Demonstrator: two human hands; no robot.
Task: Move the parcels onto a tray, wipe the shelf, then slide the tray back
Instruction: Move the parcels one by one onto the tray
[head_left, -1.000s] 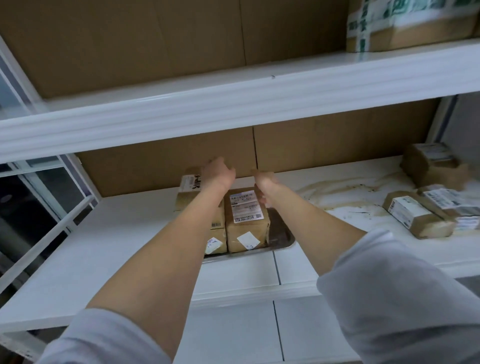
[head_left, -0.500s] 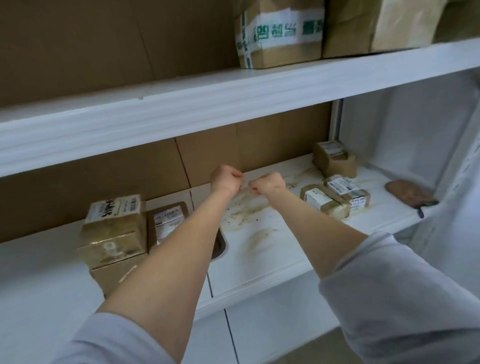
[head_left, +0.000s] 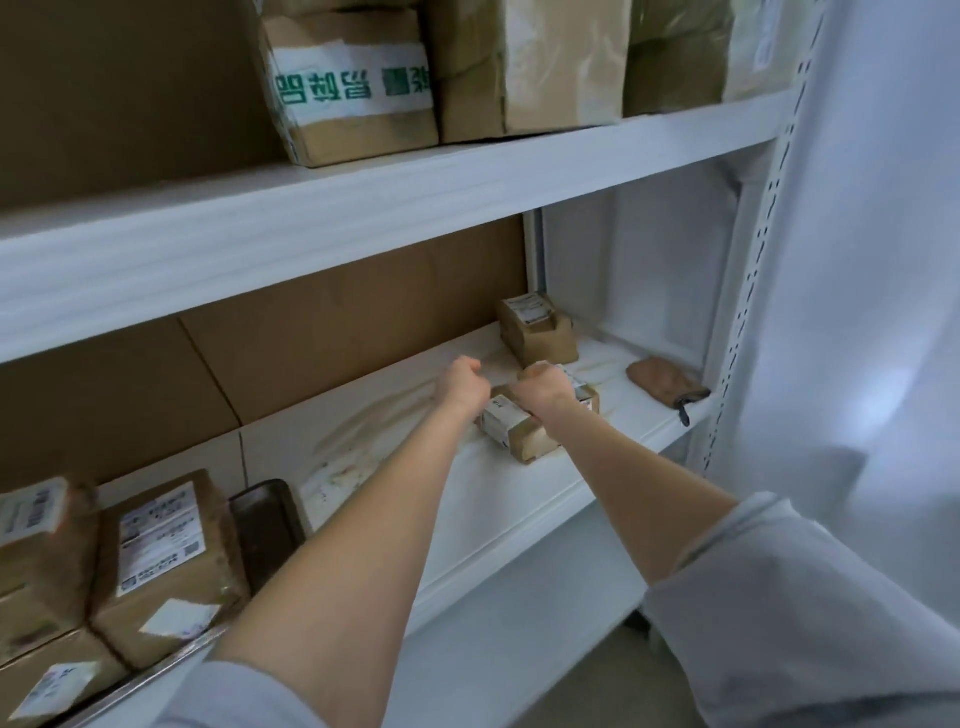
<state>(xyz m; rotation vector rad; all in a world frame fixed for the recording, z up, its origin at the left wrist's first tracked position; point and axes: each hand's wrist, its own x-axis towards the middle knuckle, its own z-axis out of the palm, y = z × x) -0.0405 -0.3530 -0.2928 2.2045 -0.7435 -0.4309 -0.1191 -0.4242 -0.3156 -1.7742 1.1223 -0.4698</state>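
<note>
Two small brown parcels with white labels lie side by side on the white shelf (head_left: 519, 499), the nearer parcel (head_left: 514, 434) in front of the farther parcel (head_left: 586, 397). My left hand (head_left: 460, 382) is a closed fist just left of them. My right hand (head_left: 545, 387), also a fist, is over them and hides part of both; I see nothing held in it. A third parcel (head_left: 537, 330) stands behind, against the back wall. At the lower left a dark tray (head_left: 267, 519) carries several labelled parcels (head_left: 161, 561).
A brown cloth (head_left: 662, 382) lies at the shelf's right end beside the perforated upright (head_left: 748, 291). The shelf surface shows brown smears (head_left: 343, 457). Larger taped boxes (head_left: 353, 88) fill the upper shelf. Cardboard lines the back.
The view swung right, away from the tray. Both arms reached from the tray's parcels to the two parcels on the right, fingers curling into fists.
</note>
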